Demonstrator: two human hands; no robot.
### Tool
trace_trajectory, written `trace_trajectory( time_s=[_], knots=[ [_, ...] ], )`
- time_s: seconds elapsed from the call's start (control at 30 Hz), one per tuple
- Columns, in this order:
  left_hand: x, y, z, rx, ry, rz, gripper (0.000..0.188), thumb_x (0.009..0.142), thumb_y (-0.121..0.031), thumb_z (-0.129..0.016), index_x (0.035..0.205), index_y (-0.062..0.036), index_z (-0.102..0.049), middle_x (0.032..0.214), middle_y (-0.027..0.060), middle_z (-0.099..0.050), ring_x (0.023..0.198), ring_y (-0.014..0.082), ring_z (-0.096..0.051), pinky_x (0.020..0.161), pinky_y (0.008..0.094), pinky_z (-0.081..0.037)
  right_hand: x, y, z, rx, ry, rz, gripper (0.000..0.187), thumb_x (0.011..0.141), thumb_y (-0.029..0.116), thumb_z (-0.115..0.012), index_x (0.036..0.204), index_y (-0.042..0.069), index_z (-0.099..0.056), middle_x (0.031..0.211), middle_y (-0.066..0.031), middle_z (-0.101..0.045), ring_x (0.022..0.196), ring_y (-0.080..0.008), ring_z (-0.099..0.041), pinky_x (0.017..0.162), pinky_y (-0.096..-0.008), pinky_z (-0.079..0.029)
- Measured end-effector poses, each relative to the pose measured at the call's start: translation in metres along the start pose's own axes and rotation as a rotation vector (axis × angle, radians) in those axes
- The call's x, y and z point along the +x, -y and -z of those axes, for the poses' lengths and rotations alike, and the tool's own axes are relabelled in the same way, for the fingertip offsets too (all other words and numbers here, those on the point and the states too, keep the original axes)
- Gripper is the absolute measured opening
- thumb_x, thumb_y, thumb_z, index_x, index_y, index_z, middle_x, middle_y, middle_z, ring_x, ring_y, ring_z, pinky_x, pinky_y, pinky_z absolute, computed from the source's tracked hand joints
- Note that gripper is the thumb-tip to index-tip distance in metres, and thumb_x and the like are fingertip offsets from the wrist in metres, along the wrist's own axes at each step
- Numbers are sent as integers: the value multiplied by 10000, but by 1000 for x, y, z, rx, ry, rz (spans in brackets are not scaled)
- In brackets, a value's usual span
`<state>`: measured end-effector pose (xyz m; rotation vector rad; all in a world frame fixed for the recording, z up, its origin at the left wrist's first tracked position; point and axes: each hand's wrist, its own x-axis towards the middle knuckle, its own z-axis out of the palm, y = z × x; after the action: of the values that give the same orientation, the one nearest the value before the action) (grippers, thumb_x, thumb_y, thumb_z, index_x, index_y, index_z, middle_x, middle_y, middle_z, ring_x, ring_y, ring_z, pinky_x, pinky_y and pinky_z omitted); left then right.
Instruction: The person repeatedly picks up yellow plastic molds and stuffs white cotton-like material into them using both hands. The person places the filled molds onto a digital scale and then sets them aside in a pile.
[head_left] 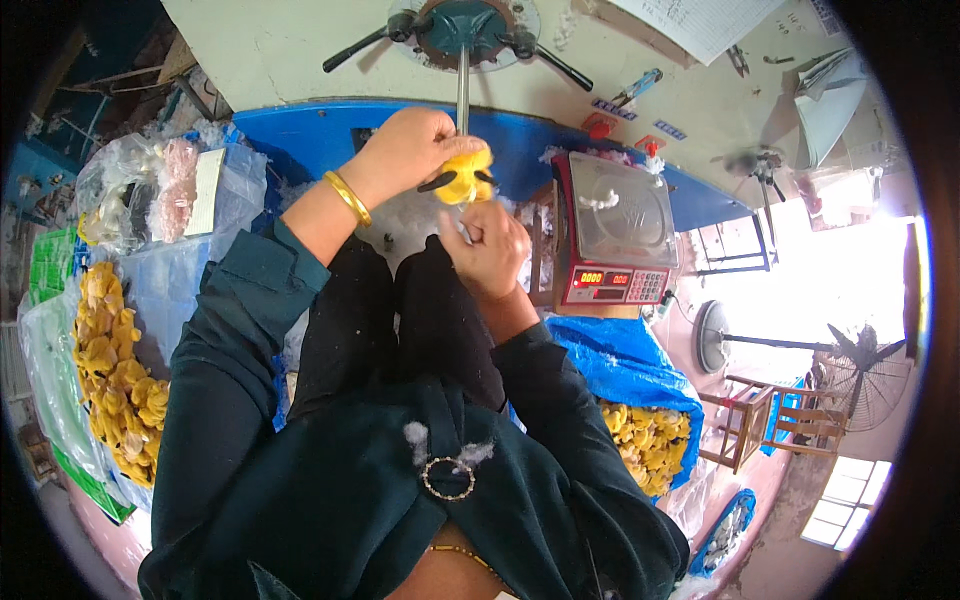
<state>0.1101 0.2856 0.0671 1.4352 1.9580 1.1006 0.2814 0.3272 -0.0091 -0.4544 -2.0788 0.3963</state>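
Note:
A small yellow plush toy piece (pixel 466 178) with black parts on both sides sits at the end of a thin metal tube (pixel 463 95). My left hand (pixel 418 150), with a gold bangle at its wrist, grips the toy from the upper left, its thumb and fingers pressed around the top. Just below the toy is my right hand (pixel 497 248), its fingers curled in. Whatever those fingers hold, if anything, is hidden. The tube comes out of a dark green round machine fitting (pixel 460 35) with black-handled levers on either side.
A red digital scale (pixel 617 225) stands to the right. Yellow plush pieces (pixel 120 375) are heaped at left, and more yellow pieces (pixel 645 440) fill a blue bag (pixel 610 350) at right. Pliers (pixel 640 87) and papers (pixel 700 20) lie on the machine top. Fans stand farther right.

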Motion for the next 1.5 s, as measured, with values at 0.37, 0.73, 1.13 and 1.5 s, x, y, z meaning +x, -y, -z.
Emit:
trace_trajectory(
  time_s=[0.37,0.73,1.13,1.5],
  knots=[
    [6,5,4,-324,81,100,406,832,-371,-704,624,-49,-570,544,-4,-516,456,48,-440,403,214,-330,27,21,-27,-190,19,-219,328,802,325,-686,812,63,-489,630,-109,-585,560,-322,-594,519,-422,-462],
    [1,3,-1,-285,12,113,449,801,-425,-726,652,-16,-614,528,61,-580,443,104,-559,424,212,-437,38,33,-29,-133,-7,-475,294,909,296,-548,844,9,-530,659,-168,-611,598,-375,-612,542,-438,-480],
    [-49,-20,-9,366,-177,-131,441,732,-379,-772,934,-29,-597,678,100,-621,609,257,-610,556,331,-465,113,-61,-64,638,145,-902,548,954,380,-466,903,-147,-608,805,-239,-645,747,-282,-630,684,-386,-469],
    [-57,-5,-18,318,-225,-44,411,774,-298,-736,1045,-17,-607,749,124,-630,673,286,-620,593,352,-482,81,-42,-58,355,12,-776,562,965,392,-450,746,-105,-595,702,-268,-607,667,-380,-600,634,-446,-448]
  ],
)
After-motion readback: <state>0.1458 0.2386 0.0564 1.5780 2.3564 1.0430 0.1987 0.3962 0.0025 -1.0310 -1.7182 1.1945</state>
